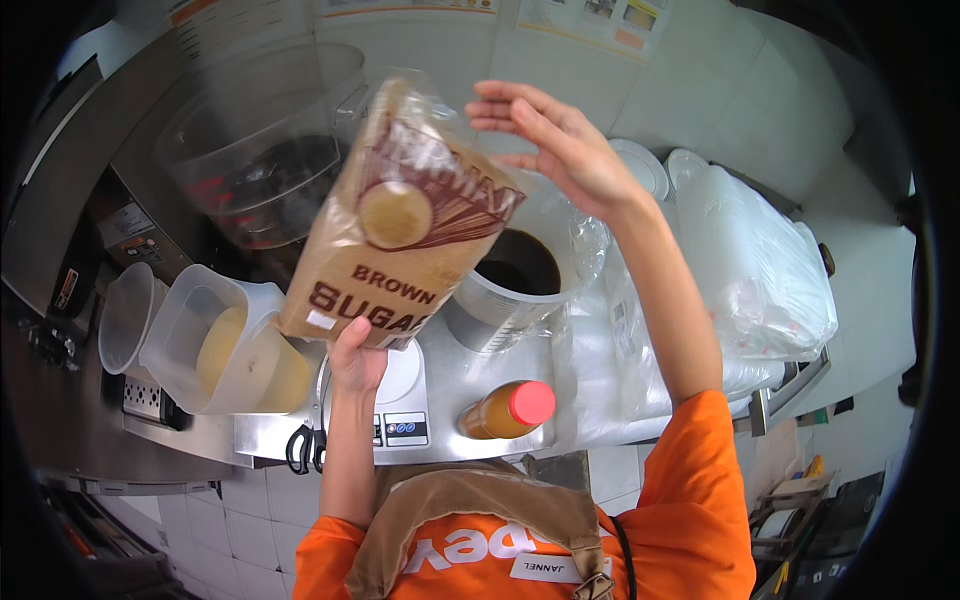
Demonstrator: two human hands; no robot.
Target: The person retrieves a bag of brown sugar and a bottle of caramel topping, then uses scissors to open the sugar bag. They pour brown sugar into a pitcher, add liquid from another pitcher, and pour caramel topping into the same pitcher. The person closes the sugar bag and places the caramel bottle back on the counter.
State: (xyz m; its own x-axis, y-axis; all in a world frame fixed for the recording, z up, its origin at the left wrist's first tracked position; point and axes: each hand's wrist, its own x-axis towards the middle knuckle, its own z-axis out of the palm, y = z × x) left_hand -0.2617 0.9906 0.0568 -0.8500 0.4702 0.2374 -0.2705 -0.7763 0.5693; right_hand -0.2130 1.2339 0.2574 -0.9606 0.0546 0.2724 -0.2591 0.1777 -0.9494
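Note:
A clear plastic bag of brown sugar (405, 247) is tilted above the counter, with my left hand (355, 361) gripping its lower end. Near the top of the bag, my right hand (559, 142) is raised with its fingers apart and nothing in it. Behind the bag stands a translucent measuring container (480, 319) of dark liquid, clear plastic film around its rim. A digital kitchen scale (405, 429) lies below the bag, partly hidden by my left arm. To its right is a bottle of amber-brown contents with a red lid (532, 403).
Plastic pitchers (225, 352), one holding yellowish liquid, stand at left beside black-handled scissors (300, 450). A large clear tub (255, 180) is behind them. Plastic-wrapped packs (757, 262) and round white lids (641, 166) crowd the right side.

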